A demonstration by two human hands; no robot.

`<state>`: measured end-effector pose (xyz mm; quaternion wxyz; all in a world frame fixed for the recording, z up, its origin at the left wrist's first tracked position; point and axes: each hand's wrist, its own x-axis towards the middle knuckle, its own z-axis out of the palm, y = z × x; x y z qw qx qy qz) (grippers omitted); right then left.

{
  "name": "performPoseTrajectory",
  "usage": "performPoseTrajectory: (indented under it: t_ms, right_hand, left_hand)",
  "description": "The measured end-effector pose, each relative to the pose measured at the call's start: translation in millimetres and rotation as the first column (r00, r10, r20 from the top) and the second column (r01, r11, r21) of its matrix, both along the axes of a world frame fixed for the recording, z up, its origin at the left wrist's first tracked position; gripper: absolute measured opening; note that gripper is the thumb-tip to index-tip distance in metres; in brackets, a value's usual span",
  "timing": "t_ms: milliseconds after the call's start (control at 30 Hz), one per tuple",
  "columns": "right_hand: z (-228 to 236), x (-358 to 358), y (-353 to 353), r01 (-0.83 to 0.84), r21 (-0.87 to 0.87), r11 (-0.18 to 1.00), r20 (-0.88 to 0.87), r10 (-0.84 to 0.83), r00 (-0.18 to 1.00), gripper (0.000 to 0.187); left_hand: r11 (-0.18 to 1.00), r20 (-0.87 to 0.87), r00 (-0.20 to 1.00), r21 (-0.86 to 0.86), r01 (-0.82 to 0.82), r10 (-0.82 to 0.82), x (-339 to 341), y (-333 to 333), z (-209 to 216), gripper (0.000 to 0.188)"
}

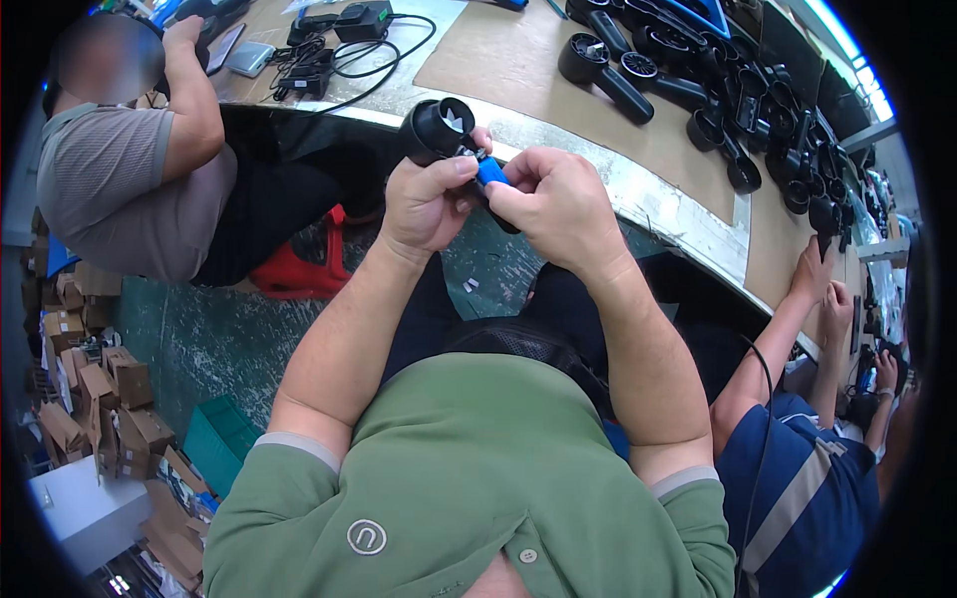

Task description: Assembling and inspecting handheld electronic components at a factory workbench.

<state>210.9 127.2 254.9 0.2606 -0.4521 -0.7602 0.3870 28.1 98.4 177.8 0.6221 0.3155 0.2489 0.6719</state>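
Just off the table's near edge I hold a black hair-dryer-shaped housing with a round open head and a handle. My left hand is closed around it below the head, the thumb lying across the top. A blue battery-like cylinder shows at the handle, between my two hands. My right hand pinches that blue cylinder between thumb and fingers. Small parts or wires sit at its upper end, too small to make out. My fingers hide much of the handle.
Many similar black housings lie on the cardboard-covered table, heaped to the right. Black adapters and cables lie at the far left. One person sits at left, others at right. Cardboard boxes and a green bin stand on the floor.
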Motion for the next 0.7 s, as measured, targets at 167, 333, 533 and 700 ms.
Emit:
performPoseTrajectory:
  t_ms: [167, 333, 533, 700]
  right_hand:
    - [0, -8, 2, 0.029, 0.093, 0.995, 0.056, -0.034, 0.998, 0.019]
    - [-9, -14, 2, 0.031, 0.231, 0.972, -0.051, -0.019, 0.999, 0.019]
    - [-6, -11, 2, -0.032, 0.232, 0.972, 0.071, 0.016, 0.997, 0.019]
    - [-14, -6, 3, -0.032, 0.302, 0.953, 0.105, 0.0, 0.994, 0.018]
  left_hand:
    - [1.0, 0.098, 0.995, -0.009, 0.007, -0.006, -4, 5, -7, 0.068]
    - [0.998, 0.159, 0.986, 0.034, 0.048, -0.053, -11, 11, -19, 0.068]
    - [0.994, 0.111, 0.99, 0.075, 0.083, -0.091, -10, 12, -14, 0.068]
    - [0.999, -0.059, 0.998, 0.021, 0.034, -0.033, -7, 9, -3, 0.068]
